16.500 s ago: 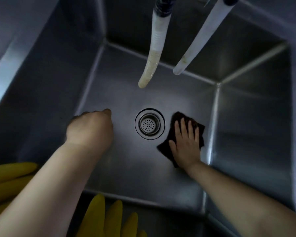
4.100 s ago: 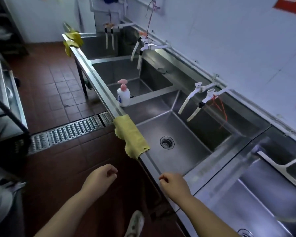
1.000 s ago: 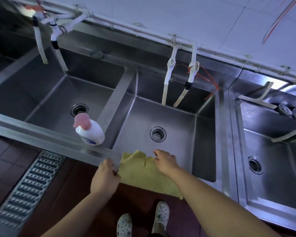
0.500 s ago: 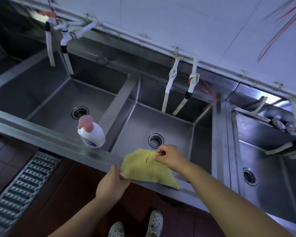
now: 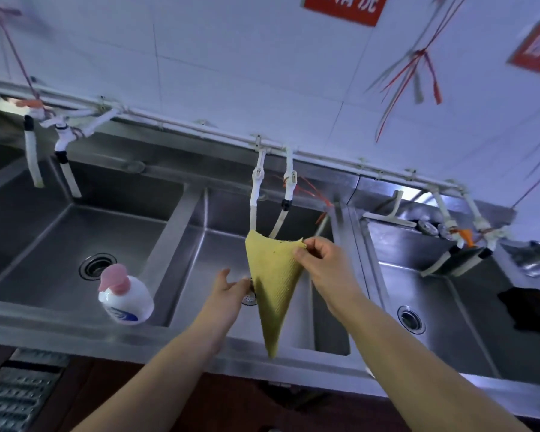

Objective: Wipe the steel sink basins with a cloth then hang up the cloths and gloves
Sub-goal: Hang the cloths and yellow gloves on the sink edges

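Head view shows my right hand pinching the soft, floppy yellow cloth by its top corner, my left hand loose beside it.

Cool, bluish, even light — motion blur smears the edges, and wide-angle distortion bends the straight lines.
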The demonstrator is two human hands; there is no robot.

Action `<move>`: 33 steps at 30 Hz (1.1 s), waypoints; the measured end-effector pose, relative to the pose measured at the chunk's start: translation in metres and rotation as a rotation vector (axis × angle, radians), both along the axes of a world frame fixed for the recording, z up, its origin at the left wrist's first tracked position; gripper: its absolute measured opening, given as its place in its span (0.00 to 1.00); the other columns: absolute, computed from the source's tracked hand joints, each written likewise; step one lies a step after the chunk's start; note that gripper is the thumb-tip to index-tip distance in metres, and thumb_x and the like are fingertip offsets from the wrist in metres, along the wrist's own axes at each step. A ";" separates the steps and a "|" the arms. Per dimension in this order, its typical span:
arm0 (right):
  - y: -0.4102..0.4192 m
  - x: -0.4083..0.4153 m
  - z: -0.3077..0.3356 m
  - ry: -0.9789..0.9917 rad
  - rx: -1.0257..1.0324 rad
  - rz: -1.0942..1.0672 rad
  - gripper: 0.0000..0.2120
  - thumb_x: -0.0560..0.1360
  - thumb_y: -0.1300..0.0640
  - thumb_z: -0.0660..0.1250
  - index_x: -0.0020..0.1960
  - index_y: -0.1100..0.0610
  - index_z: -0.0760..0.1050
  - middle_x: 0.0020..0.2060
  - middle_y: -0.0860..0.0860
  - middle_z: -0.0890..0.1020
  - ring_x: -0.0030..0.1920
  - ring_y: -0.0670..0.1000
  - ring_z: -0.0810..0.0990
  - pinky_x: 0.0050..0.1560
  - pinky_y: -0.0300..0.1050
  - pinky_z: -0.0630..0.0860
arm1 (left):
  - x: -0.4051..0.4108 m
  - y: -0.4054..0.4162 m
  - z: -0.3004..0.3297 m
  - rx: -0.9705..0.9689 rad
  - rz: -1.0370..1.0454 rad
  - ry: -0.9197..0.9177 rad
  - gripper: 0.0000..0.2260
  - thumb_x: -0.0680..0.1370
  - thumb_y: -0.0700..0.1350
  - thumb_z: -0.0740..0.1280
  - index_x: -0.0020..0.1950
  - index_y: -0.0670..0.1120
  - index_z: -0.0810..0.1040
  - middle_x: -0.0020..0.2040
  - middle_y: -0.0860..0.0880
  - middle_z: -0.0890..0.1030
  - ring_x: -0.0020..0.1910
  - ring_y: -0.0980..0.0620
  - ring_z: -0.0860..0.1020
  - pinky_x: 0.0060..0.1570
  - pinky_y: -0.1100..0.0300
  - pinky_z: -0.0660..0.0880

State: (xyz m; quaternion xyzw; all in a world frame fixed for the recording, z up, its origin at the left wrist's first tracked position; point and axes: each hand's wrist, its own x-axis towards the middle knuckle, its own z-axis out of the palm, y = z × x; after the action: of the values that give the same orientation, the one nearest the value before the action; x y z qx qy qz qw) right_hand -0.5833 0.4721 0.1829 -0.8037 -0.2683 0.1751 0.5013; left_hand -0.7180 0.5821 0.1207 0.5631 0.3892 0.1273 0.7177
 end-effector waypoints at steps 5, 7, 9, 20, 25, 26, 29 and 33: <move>-0.056 0.010 0.009 -0.036 0.056 -0.227 0.05 0.74 0.58 0.69 0.39 0.52 0.77 0.30 0.44 0.77 0.29 0.38 0.74 0.29 0.25 0.67 | 0.032 -0.028 0.019 -0.084 -0.045 -0.090 0.24 0.74 0.40 0.70 0.69 0.46 0.66 0.50 0.45 0.80 0.49 0.49 0.79 0.49 0.59 0.74; -0.083 0.016 0.011 -0.047 0.060 -0.350 0.05 0.73 0.61 0.69 0.44 0.51 0.76 0.33 0.44 0.78 0.32 0.40 0.74 0.29 0.26 0.67 | 0.045 -0.042 0.027 0.002 -0.062 -0.117 0.22 0.74 0.39 0.70 0.65 0.51 0.69 0.48 0.48 0.78 0.50 0.51 0.77 0.46 0.60 0.71; -0.110 0.024 0.013 -0.047 0.071 -0.442 0.11 0.72 0.62 0.68 0.47 0.47 0.72 0.37 0.43 0.79 0.37 0.41 0.77 0.31 0.28 0.70 | 0.059 -0.058 0.036 0.089 -0.115 -0.146 0.19 0.74 0.40 0.70 0.60 0.57 0.72 0.49 0.50 0.78 0.51 0.52 0.77 0.47 0.59 0.70; -0.284 0.095 0.015 -0.091 -0.062 -0.517 0.14 0.73 0.61 0.67 0.53 0.45 0.79 0.43 0.41 0.79 0.44 0.42 0.79 0.34 0.29 0.72 | 0.175 -0.200 0.072 0.908 -0.407 -0.161 0.11 0.75 0.42 0.69 0.54 0.55 0.80 0.49 0.59 0.78 0.47 0.61 0.74 0.49 0.66 0.68; -0.386 0.147 0.014 -0.255 -0.219 -0.615 0.09 0.72 0.56 0.67 0.48 0.45 0.81 0.38 0.37 0.79 0.40 0.38 0.78 0.37 0.31 0.71 | 0.241 -0.297 0.069 1.050 -0.476 -0.185 0.08 0.75 0.43 0.68 0.53 0.51 0.81 0.47 0.57 0.76 0.47 0.57 0.74 0.47 0.64 0.68; -0.407 0.158 0.013 -0.290 -0.259 -0.620 0.07 0.72 0.56 0.67 0.47 0.46 0.81 0.38 0.38 0.79 0.41 0.40 0.77 0.39 0.33 0.72 | 0.254 -0.317 0.069 1.071 -0.492 -0.185 0.07 0.75 0.43 0.67 0.51 0.51 0.81 0.46 0.56 0.75 0.47 0.57 0.74 0.46 0.63 0.68; -0.465 0.190 0.010 -0.349 -0.363 -0.614 0.05 0.73 0.54 0.68 0.45 0.49 0.82 0.41 0.40 0.75 0.47 0.46 0.75 0.46 0.41 0.72 | 0.290 -0.370 0.068 1.065 -0.560 -0.218 0.04 0.77 0.45 0.65 0.49 0.50 0.78 0.47 0.54 0.75 0.47 0.56 0.74 0.45 0.61 0.70; -0.518 0.229 0.007 -0.363 -0.480 -0.492 0.09 0.71 0.53 0.66 0.51 0.47 0.78 0.48 0.40 0.73 0.53 0.46 0.72 0.48 0.40 0.68 | 0.329 -0.425 0.064 1.013 -0.696 -0.222 0.03 0.80 0.49 0.59 0.49 0.55 0.72 0.41 0.56 0.77 0.42 0.56 0.75 0.41 0.56 0.73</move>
State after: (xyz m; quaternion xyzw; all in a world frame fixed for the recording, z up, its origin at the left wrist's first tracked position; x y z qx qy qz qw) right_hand -0.3545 -0.0459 0.1898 -0.9565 -0.1035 -0.0376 0.2702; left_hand -0.3887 0.1569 0.1850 0.9107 -0.0027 0.1126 0.3974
